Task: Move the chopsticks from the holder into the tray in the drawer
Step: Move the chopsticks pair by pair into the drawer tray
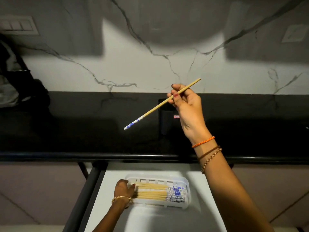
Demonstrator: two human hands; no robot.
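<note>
My right hand (187, 108) is raised over the black counter and pinches one wooden chopstick (155, 108) with a blue-and-white end pointing down to the left. Behind that hand stands the black holder (164, 121), partly hidden. In the open drawer (113, 206) below lies a clear plastic tray (185, 183) with several chopsticks (155, 192) side by side, blue ends to the right. My left hand (124, 190) rests on the tray's left end, fingers touching the chopsticks' plain tips.
The black counter (83, 131) runs across the view with a rounded front edge above the drawer. A marble-patterned wall rises behind it. Dark bags or cloth (15, 84) sit at the far left. Grey cabinet fronts flank the drawer.
</note>
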